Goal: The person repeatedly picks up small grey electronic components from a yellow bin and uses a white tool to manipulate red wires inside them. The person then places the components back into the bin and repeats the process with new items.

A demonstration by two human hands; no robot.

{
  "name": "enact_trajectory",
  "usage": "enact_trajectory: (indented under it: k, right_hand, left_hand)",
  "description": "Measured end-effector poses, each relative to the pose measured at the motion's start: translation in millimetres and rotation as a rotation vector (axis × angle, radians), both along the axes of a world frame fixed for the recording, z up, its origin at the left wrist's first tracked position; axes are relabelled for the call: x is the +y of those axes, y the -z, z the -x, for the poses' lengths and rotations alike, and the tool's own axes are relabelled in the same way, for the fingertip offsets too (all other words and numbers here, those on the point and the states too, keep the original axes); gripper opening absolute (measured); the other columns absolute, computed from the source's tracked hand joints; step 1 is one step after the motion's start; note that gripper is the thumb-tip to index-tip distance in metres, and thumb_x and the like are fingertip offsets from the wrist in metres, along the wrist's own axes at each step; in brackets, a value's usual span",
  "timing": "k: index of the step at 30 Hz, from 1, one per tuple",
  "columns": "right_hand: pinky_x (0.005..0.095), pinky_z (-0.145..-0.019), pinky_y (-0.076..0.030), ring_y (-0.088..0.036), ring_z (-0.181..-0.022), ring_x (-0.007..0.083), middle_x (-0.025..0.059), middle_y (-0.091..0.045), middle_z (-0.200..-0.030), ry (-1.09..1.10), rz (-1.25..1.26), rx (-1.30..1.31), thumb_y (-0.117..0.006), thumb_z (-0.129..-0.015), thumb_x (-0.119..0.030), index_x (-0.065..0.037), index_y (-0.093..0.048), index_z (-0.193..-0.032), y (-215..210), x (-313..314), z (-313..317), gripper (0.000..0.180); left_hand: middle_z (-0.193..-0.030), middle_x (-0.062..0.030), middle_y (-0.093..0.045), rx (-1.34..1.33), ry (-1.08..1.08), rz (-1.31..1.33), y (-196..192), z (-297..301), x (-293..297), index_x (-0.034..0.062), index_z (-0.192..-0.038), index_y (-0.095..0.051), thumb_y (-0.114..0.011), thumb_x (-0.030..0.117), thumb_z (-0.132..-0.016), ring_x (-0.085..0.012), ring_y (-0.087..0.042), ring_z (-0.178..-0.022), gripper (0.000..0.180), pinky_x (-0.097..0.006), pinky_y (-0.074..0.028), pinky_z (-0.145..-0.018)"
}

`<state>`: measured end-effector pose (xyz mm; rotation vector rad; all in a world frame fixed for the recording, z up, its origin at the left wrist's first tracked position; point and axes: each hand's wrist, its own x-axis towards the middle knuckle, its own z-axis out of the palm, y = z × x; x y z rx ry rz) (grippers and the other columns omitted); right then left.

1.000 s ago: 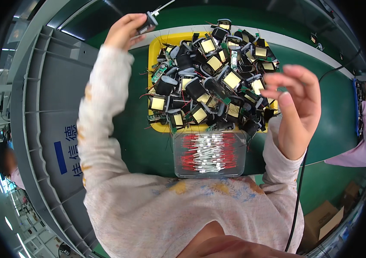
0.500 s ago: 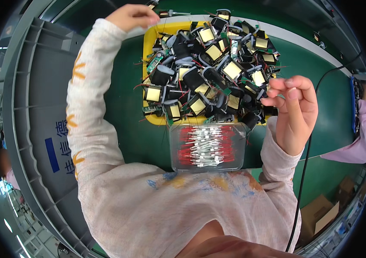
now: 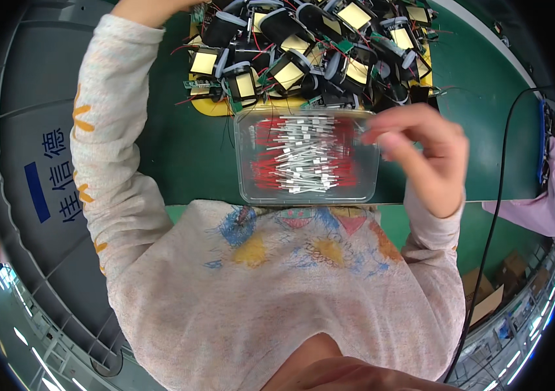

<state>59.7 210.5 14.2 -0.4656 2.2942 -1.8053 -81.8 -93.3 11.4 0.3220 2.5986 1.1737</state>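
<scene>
My right hand [image 3: 428, 146] is over the right edge of a clear plastic box [image 3: 245, 186], slightly blurred. Its thumb stands apart from the curved fingers, and I see nothing held between them. The box contains many short red-and-white leads [image 3: 306, 156] with small white ends. My left hand [image 3: 153, 8] is cut off by the top edge beyond the wrist, so its fingers are hidden. It is close to the upper left of a yellow tray [image 3: 209, 107]. Black electronic units [image 3: 288, 73] with pale yellow pads, green boards and thin wires are heaped in that tray.
A green work table [image 3: 189, 153] lies under the box and tray. To the left stands a large grey plastic crate [image 3: 16, 130]. A black cable [image 3: 500, 169] runs down the right side. Cardboard boxes [image 3: 486, 296] lie lower right, near a pink cloth [image 3: 528, 215].
My right hand has moved left from beside the tray to the clear box's edge. My left hand has gone past the top of the picture. The whole view has shifted downward.
</scene>
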Motion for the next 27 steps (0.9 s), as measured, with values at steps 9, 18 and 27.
enact_trajectory:
  k: [9, 18, 27]
  right_hand:
    - [0.027, -0.055, -0.048, -0.053, -0.073, 0.018, 0.0033, -0.049, -0.075, -0.17, -0.744, 0.666, -0.054, -0.063, -0.008, -0.006, -0.055, -0.075, 54, -38, -14, 0.012]
    - [0.0268, -0.061, -0.048, -0.051, -0.078, 0.0179, 0.0045, -0.049, -0.08, -0.194, -0.943, 0.664, -0.054, -0.064, -0.012, -0.005, -0.055, -0.077, 49, -55, -16, 0.014]
    - [0.036, -0.064, -0.045, -0.054, -0.072, 0.0252, 0.0062, -0.051, -0.073, -0.309, -0.66, 0.418, -0.065, -0.062, -0.01, -0.006, -0.053, -0.078, 28, -42, -9, 0.02]
  left_hand:
    - [-0.093, -0.0055, -0.06, 0.3, 0.101, -0.508, -11, -45, 67, 0.0008, -0.109, -0.055, -0.062, 0.008, -0.078, -0.0097, -0.055, -0.081, 0.033, -0.02, -0.043, -0.071]
    - [-0.103, -0.0082, -0.059, 0.292, 0.14, -0.625, -10, -69, 72, -0.0008, -0.112, -0.054, -0.065, 0.005, -0.074, -0.0123, -0.056, -0.087, 0.04, -0.023, -0.044, -0.076]
    - [-0.101, -0.01, -0.06, 0.486, 0.222, -0.607, -10, -69, 69, 0.0002, -0.11, -0.053, -0.076, 0.006, -0.062, -0.0149, -0.058, -0.086, 0.053, -0.025, -0.045, -0.076]
